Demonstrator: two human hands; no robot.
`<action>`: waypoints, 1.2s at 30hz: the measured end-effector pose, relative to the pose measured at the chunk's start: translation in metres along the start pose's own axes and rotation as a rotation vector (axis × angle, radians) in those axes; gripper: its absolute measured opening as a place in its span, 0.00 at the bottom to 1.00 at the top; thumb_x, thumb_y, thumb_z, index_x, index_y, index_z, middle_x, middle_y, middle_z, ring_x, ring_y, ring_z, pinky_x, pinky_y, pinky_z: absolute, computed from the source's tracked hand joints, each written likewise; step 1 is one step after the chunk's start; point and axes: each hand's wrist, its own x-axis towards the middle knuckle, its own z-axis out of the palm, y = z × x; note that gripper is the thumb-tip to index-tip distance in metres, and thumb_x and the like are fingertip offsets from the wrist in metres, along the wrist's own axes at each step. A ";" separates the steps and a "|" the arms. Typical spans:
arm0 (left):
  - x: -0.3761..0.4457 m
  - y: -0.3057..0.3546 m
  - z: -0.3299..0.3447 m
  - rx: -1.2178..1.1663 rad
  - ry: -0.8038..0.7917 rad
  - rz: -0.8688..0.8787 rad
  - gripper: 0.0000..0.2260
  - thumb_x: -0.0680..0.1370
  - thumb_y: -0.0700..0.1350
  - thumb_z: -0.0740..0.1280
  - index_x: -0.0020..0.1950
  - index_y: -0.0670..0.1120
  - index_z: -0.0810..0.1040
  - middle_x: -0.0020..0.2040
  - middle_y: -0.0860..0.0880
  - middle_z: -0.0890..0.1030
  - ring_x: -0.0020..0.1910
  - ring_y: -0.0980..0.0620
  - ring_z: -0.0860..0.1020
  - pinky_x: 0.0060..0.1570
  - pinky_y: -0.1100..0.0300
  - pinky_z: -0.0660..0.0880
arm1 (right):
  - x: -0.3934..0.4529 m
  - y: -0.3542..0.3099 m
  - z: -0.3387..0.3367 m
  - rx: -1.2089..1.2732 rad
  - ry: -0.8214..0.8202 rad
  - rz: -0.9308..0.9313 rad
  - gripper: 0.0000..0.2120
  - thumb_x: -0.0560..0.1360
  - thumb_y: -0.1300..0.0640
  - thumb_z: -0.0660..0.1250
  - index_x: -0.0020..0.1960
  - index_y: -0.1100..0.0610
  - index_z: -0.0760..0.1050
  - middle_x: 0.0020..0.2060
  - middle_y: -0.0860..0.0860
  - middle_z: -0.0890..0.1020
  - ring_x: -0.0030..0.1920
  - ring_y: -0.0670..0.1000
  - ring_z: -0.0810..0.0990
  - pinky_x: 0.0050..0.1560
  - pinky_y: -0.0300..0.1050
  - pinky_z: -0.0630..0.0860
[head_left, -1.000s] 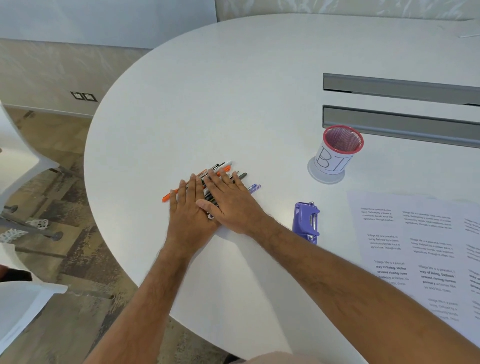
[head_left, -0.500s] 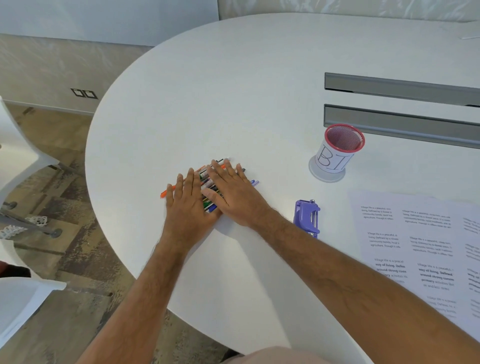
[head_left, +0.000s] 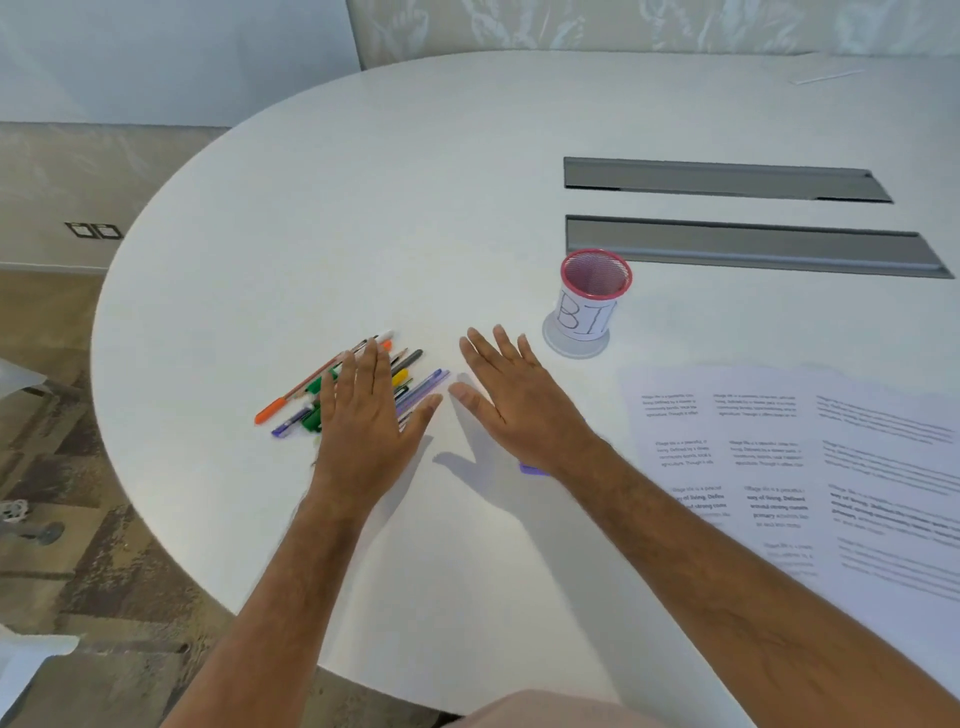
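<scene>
Evidently the pens (head_left: 306, 396) lay under the flat left hand (head_left: 366, 421) on the desk (head_left: 467, 182); the right hand (head_left: 519, 402) hovered just beside it, fingers spread, empty. Light, stiff, apt to roll, they seemed best gathered at mid-shaft.

A pile of pens (head_left: 311, 388) is laid on the table (head_left: 363, 234), and the left hand (head_left: 371, 415) is spread flat over it. The right hand (head_left: 511, 400) is held just beside, at three o'clock of the pile. A cup (head_left: 589, 312) is set at one o'clock of that hand, printed sheets (head_left: 810, 467) at four o'clock, and two slots (head_left: 748, 247) behind the cup.
</scene>
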 end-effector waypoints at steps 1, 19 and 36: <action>0.001 0.010 0.000 -0.007 0.001 0.018 0.42 0.79 0.71 0.44 0.85 0.44 0.49 0.86 0.46 0.51 0.85 0.44 0.49 0.82 0.43 0.44 | -0.008 0.006 -0.005 0.014 -0.002 0.016 0.41 0.80 0.32 0.39 0.84 0.57 0.54 0.84 0.51 0.55 0.84 0.55 0.48 0.83 0.54 0.44; -0.004 0.185 0.021 0.014 -0.138 0.317 0.48 0.74 0.75 0.32 0.85 0.45 0.46 0.86 0.47 0.48 0.85 0.45 0.45 0.81 0.46 0.37 | -0.150 0.135 -0.059 -0.013 0.048 0.334 0.43 0.79 0.30 0.35 0.84 0.56 0.51 0.84 0.50 0.52 0.84 0.54 0.46 0.83 0.51 0.41; -0.040 0.267 0.063 -0.307 -0.359 0.111 0.37 0.82 0.67 0.51 0.85 0.47 0.48 0.86 0.50 0.50 0.85 0.50 0.46 0.82 0.52 0.44 | -0.263 0.224 -0.093 0.184 0.286 0.629 0.29 0.85 0.43 0.58 0.81 0.56 0.63 0.77 0.44 0.66 0.81 0.46 0.57 0.80 0.42 0.48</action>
